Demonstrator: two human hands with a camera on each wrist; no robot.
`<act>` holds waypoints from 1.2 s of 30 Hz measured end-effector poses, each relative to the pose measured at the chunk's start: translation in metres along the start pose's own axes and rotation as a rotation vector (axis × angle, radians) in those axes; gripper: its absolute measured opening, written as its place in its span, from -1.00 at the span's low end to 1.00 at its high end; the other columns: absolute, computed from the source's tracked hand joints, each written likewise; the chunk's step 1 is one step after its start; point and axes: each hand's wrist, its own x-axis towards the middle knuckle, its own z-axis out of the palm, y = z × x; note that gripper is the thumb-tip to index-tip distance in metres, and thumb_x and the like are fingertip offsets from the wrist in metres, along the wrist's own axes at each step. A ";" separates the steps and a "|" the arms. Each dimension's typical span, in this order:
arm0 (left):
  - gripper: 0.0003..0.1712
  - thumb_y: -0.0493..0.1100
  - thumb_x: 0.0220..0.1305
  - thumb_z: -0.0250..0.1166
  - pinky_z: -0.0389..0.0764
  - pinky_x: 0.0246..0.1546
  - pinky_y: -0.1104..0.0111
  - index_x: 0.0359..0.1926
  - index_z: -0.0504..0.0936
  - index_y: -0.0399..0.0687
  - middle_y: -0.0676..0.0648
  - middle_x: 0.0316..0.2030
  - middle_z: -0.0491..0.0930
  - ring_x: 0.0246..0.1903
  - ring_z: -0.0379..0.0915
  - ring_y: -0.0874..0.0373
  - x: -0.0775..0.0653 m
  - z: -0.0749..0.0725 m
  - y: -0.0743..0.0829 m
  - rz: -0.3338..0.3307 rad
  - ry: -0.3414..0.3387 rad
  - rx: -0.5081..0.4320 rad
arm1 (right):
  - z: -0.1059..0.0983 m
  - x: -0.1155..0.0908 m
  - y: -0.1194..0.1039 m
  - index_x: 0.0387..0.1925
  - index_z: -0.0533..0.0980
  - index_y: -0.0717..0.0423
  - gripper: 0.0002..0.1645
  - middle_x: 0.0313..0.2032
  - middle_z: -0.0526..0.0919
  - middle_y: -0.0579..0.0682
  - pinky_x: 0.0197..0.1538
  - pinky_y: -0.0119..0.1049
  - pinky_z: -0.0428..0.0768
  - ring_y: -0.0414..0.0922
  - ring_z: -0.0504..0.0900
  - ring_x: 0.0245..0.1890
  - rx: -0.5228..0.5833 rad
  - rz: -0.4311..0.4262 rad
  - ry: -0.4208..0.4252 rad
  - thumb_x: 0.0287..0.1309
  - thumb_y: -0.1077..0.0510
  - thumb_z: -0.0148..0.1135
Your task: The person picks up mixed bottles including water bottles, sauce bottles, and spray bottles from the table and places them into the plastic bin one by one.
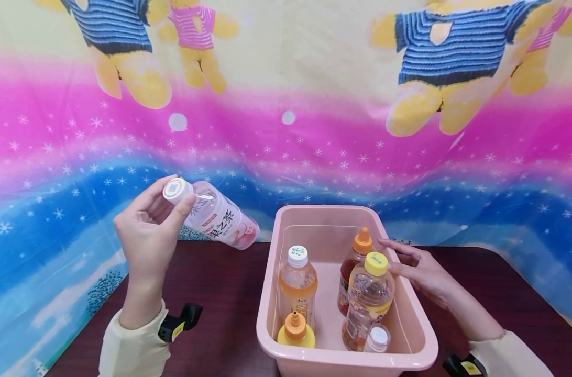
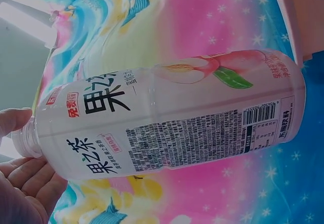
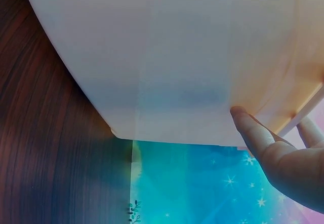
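Observation:
My left hand [image 1: 154, 225] pinches a clear plastic drink bottle [image 1: 224, 220] at its white-capped neck. The bottle tilts, cap toward the hand and base down to the right, above the table. Its peach-printed label with a barcode fills much of the left wrist view, and it looks empty. My right hand [image 1: 425, 272] grips the right rim of a pink plastic tub [image 1: 328, 214]. In the right wrist view a fingertip [image 3: 240, 113] lies against the tub's outer wall, while another finger reaches past the rim.
Inside the tub stand a white-capped bottle of orange drink [image 1: 297, 288], a yellow bottle with an orange nozzle [image 1: 295, 330], a dark red bottle with an orange nozzle [image 1: 349, 267], a yellow-capped bottle [image 1: 371, 293] and a small white-capped bottle [image 1: 377, 337]. A patterned cloth [image 1: 286, 157] hangs behind the dark table [image 1: 215, 293].

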 end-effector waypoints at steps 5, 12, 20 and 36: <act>-0.57 -0.40 -0.09 0.40 0.56 -0.20 0.48 -0.09 0.61 -0.31 -0.08 -0.24 0.66 -0.21 0.60 0.19 -0.002 0.001 0.003 0.021 -0.004 -0.023 | 0.000 0.000 0.000 0.31 0.21 0.02 -0.35 0.08 0.33 0.44 -0.21 -0.03 0.60 -0.11 0.59 -0.13 0.002 -0.002 -0.001 0.19 0.12 0.14; -0.59 -0.41 -0.08 0.39 0.56 -0.19 0.46 -0.10 0.61 -0.33 -0.11 -0.25 0.66 -0.21 0.60 0.15 -0.003 0.003 0.006 0.060 -0.012 -0.094 | 0.000 0.000 0.001 0.30 0.24 -0.03 -0.37 0.07 0.34 0.44 -0.21 -0.02 0.60 -0.11 0.60 -0.14 0.007 -0.002 -0.002 0.19 0.12 0.14; -0.60 -0.43 -0.08 0.37 0.57 -0.18 0.43 -0.11 0.61 -0.36 -0.16 -0.25 0.65 -0.22 0.61 0.10 -0.003 0.008 0.009 0.104 -0.013 -0.135 | 0.000 0.001 0.002 0.24 0.32 -0.20 -0.43 0.05 0.37 0.41 -0.22 -0.02 0.60 -0.17 0.60 -0.17 0.029 -0.021 -0.015 0.19 0.15 0.13; -0.59 -0.48 -0.09 0.35 0.56 -0.16 0.41 -0.10 0.57 -0.45 -0.17 -0.24 0.65 -0.21 0.60 0.06 -0.004 0.014 0.017 0.097 -0.025 -0.273 | -0.001 0.001 0.002 0.26 0.29 -0.17 -0.41 0.06 0.37 0.40 -0.21 -0.02 0.60 -0.16 0.59 -0.15 0.026 -0.009 -0.011 0.19 0.14 0.13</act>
